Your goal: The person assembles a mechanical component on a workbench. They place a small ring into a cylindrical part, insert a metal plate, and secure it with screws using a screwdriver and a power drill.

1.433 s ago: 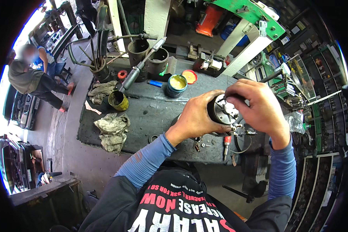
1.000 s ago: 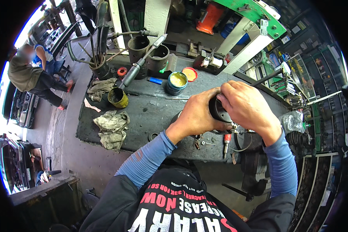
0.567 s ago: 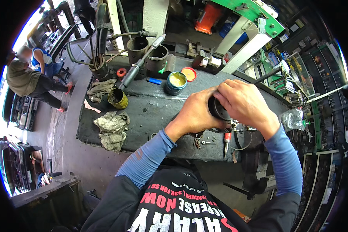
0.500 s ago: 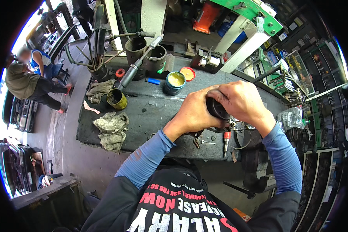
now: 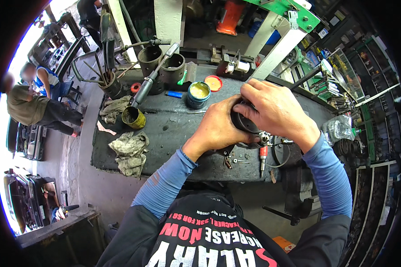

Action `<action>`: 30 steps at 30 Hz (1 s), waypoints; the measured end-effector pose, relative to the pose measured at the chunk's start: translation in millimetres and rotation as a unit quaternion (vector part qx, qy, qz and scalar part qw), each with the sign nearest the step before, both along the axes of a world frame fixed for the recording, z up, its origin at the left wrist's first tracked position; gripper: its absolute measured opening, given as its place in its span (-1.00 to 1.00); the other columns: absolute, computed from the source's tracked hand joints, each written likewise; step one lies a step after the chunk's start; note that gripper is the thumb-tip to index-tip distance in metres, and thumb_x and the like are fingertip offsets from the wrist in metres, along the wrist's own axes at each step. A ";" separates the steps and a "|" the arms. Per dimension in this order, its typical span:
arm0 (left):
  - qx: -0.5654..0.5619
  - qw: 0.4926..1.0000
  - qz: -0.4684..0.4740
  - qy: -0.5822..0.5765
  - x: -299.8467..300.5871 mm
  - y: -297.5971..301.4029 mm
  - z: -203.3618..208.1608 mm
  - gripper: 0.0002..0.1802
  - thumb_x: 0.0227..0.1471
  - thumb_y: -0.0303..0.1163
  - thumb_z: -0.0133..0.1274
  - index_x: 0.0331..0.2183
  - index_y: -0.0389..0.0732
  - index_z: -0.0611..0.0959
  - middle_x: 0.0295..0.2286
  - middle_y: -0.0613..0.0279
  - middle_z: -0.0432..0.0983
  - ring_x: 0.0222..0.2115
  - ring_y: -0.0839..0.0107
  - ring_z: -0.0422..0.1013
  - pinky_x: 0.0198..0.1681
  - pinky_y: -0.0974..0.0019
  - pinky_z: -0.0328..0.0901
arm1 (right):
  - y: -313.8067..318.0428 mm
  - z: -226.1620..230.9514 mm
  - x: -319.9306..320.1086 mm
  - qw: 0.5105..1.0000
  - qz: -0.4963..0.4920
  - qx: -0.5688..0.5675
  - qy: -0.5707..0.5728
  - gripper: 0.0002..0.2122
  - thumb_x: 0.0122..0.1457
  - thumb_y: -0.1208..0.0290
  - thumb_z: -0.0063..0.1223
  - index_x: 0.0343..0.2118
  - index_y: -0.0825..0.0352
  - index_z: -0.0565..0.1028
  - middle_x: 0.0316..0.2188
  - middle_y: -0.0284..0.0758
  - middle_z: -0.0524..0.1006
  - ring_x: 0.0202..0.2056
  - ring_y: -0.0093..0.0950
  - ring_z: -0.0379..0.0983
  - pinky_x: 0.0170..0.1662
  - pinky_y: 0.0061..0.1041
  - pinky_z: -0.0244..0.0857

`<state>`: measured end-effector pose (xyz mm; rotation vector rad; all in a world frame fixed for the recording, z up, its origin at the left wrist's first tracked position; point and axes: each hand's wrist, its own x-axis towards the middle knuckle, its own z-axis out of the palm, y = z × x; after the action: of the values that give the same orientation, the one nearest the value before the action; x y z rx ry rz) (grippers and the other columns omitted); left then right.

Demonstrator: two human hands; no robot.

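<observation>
Over the right half of the dark workbench, my left hand (image 5: 216,124) wraps round a black cylindrical metal part (image 5: 244,123). My right hand (image 5: 276,109) closes over its top from the other side, fingers curled at the rim; whatever lies under those fingertips is hidden. Just below the part, a shiny metal fitting (image 5: 265,137) shows beside my right wrist. A red-handled tool (image 5: 263,155) lies on the bench under it, near several small bolts and nuts (image 5: 240,160). Beyond my left hand stands an open tub of yellow grease (image 5: 199,91), its red lid (image 5: 214,83) beside it.
A grimy rag (image 5: 130,153), a yellow-rimmed can (image 5: 133,118) with a grease gun (image 5: 147,86) leaning in it, and dark metal cylinders (image 5: 172,69) occupy the bench's left side. A vise (image 5: 300,182) juts at the front right. Two people (image 5: 38,104) are off left.
My right hand has shifted slightly up and left on the black part, its fingers curling further over the rim. The part is tilted a little differently. The whole view has moved slightly.
</observation>
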<state>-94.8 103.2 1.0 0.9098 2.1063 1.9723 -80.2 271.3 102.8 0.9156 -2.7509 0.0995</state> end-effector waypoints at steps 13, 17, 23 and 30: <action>0.168 0.981 -0.034 -0.090 2.1 -7.9 5.3 -0.12 -0.09 -0.36 0.57 0.21 -0.38 0.49 0.08 0.10 0.56 0.16 0.30 0.47 0.28 0.18 0.36 | 45.3 37.3 32.9 0.993 -0.039 -0.068 -0.089 -0.78 0.31 0.30 0.20 -0.18 0.39 0.55 -0.32 -0.06 0.54 -0.20 -0.01 0.55 -0.17 -0.14 0.42; 0.009 1.000 0.010 -0.003 -5.7 -12.4 30.1 -0.70 0.09 -0.46 0.42 -0.15 -0.35 0.73 -0.16 0.15 0.65 -0.11 0.43 0.60 0.02 0.31 0.51 | 48.3 -0.8 63.5 0.989 -0.084 -0.041 -0.110 -0.76 0.27 0.40 0.21 -0.12 0.40 0.44 -0.25 -0.12 0.49 -0.14 -0.06 0.53 -0.08 -0.15 0.45; -0.051 0.979 0.025 0.196 -13.4 -9.6 35.9 -0.89 0.10 -0.63 0.26 -0.27 -0.34 0.77 -0.19 0.07 0.66 -0.17 0.26 0.62 -0.03 0.28 0.48 | 50.3 -14.7 54.9 0.989 -0.125 0.002 -0.079 -0.73 0.39 0.20 0.10 -0.33 0.33 0.54 -0.47 -0.15 0.61 -0.40 -0.07 0.60 -0.35 -0.09 0.47; -0.034 0.996 -0.047 0.061 -19.7 -20.3 44.0 -0.69 0.13 -0.54 0.32 -0.06 -0.28 0.73 -0.07 0.12 0.56 -0.13 0.38 0.58 -0.05 0.29 0.52 | 44.0 -8.9 61.2 0.996 -0.073 -0.015 -0.057 -0.76 0.25 0.37 0.20 -0.17 0.38 0.40 -0.22 -0.14 0.48 -0.14 -0.08 0.53 -0.14 -0.16 0.45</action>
<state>-114.5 83.0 45.0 1.1209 2.1372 1.8317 -18.9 315.2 93.9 0.7180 -2.9038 0.1716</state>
